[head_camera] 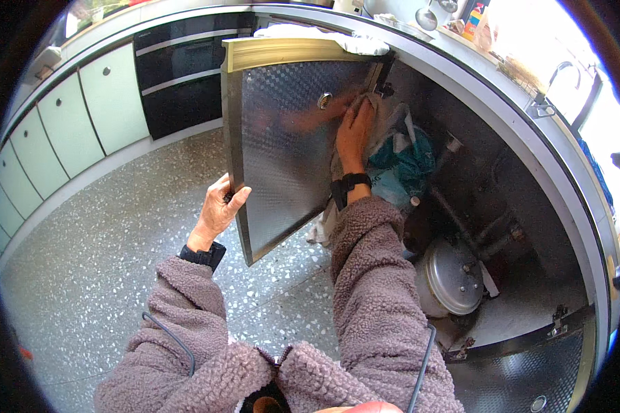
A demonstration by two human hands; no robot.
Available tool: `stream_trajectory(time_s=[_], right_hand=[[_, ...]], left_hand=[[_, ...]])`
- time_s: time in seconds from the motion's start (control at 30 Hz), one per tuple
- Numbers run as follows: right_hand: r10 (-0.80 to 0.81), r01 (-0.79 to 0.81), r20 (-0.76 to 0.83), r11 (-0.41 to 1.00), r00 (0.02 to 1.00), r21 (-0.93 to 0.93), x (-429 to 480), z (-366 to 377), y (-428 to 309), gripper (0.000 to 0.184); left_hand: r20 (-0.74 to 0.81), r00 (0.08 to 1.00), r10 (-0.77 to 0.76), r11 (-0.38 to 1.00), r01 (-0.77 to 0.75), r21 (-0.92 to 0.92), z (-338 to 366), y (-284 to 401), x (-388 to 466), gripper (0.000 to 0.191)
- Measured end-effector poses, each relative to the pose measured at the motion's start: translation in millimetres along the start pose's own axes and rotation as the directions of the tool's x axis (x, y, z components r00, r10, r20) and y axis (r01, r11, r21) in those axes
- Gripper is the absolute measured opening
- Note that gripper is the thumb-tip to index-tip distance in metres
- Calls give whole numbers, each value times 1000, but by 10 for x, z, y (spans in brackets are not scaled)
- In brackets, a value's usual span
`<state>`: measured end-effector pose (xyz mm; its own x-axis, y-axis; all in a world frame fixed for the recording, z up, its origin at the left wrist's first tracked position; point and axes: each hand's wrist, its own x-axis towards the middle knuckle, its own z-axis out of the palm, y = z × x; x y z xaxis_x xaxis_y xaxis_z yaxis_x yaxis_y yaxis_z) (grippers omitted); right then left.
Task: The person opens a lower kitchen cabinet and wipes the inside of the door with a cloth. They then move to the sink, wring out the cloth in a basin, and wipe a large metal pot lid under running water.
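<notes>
My left hand grips the outer edge of an open cabinet door, its thumb on the textured metallic inner face. On the hinge side of that door, my right hand lies against a greyish-brown cloth; the fingertips are partly hidden, so its grip cannot be told. Beside and below the cloth, a teal and white plastic bag bulges out of the dark cabinet. A white cloth or bag lies over the door's top edge.
A lidded metal pot stands low in the cabinet near pipes. Another open door is at lower right. Above run the countertop and a faucet. Pale green cabinets and black drawers line the left.
</notes>
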<state>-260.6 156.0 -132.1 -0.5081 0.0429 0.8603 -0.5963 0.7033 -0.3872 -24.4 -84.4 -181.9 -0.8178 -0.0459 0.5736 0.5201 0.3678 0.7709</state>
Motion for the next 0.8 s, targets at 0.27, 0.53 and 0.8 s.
stream_trajectory(time_s=[0.27,0.53,0.8], right_hand=[[473,-591,526,-14,707,807,-269,-499,-156,52],[-123,-348,340,-51,932,936,-360,-1054,-1351,55],[-359,329,128,921,924,207,-1183,27,-1847,57]], left_hand=[[8,1000,-6,1000,6,2,-21,12,42,40],[19,986,165,978,-166,125,-47,-355,58,48],[84,980,-180,871,198,-450,-38,-367,-424,50]])
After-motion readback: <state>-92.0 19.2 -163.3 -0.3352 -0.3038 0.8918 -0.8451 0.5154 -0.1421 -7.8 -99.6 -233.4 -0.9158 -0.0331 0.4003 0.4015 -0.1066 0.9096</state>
